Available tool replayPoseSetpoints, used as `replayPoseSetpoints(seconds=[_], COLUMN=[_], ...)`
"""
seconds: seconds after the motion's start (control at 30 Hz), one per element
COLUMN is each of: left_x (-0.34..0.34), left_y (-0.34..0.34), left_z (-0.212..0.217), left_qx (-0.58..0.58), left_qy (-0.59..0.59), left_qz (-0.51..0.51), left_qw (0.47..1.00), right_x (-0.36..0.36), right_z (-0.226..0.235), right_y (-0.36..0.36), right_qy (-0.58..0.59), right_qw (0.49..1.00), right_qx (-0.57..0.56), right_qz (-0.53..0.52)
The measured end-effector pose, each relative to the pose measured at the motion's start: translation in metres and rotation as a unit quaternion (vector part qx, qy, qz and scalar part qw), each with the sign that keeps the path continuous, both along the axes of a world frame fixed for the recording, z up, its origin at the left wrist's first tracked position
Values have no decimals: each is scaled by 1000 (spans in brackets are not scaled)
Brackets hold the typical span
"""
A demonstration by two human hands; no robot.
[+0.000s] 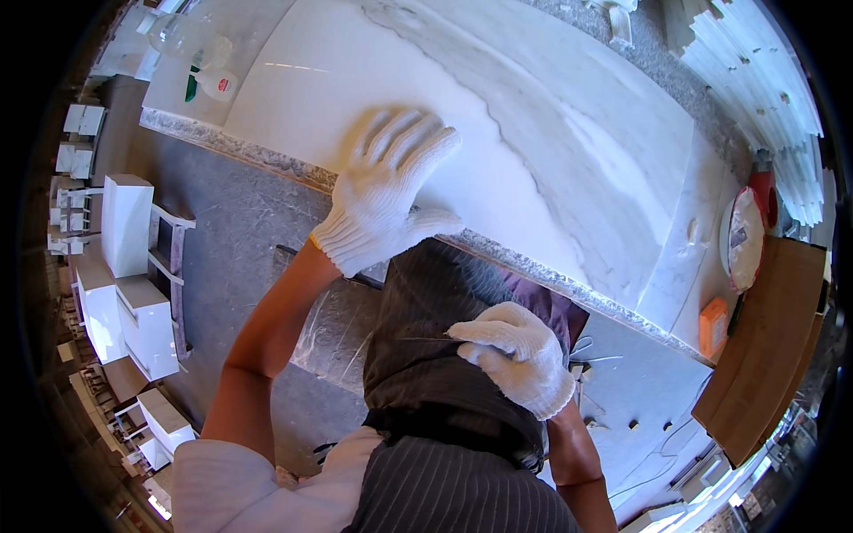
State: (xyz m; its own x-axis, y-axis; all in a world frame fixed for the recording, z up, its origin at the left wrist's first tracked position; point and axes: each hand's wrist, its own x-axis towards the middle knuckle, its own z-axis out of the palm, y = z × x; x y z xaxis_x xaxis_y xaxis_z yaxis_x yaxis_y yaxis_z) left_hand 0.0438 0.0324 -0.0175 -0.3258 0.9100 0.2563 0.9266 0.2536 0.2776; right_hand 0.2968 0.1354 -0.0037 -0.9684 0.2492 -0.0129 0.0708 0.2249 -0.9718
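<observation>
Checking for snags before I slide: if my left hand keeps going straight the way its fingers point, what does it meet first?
Only bare slab, it seems. The left hand lies flat on the white marble slab, fingers pointing up and right across open surface, though depth is hard to judge.

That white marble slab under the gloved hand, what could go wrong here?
The left hand lies flat on the white marble slab close to its rough edge; it might scrape there. The right hand grips the dark apron, so only one hand steadies the stone. The plastic bottle lying on the table could roll.
</observation>
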Motion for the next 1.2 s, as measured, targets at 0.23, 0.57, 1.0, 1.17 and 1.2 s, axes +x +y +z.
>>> replayPoseSetpoints(seconds=[0.23, 0.57, 1.0, 1.17, 1.2], left_x=[-19, -55, -98, -50, -53], left_y=[-4, -24, -15, -22, -21], left_z=[-9, 19, 2, 7, 11], left_qx=[104, 15, -67, -90, -71], left_qy=[-154, -71, 156, 14, 8], left_qz=[13, -113, -138, -331, -311], left_qw=[983, 991, 976, 939, 948], right_x=[4, 12, 10, -8, -15], right_z=[3, 1, 9, 26, 28], right_y=[3, 8, 30, 52, 54], right_qy=[-27, -29, -41, -179, -185], right_qw=[999, 992, 985, 939, 938], right_qx=[-24, -109, -122, -134, -124], right_qz=[2, -53, -113, -262, -266])
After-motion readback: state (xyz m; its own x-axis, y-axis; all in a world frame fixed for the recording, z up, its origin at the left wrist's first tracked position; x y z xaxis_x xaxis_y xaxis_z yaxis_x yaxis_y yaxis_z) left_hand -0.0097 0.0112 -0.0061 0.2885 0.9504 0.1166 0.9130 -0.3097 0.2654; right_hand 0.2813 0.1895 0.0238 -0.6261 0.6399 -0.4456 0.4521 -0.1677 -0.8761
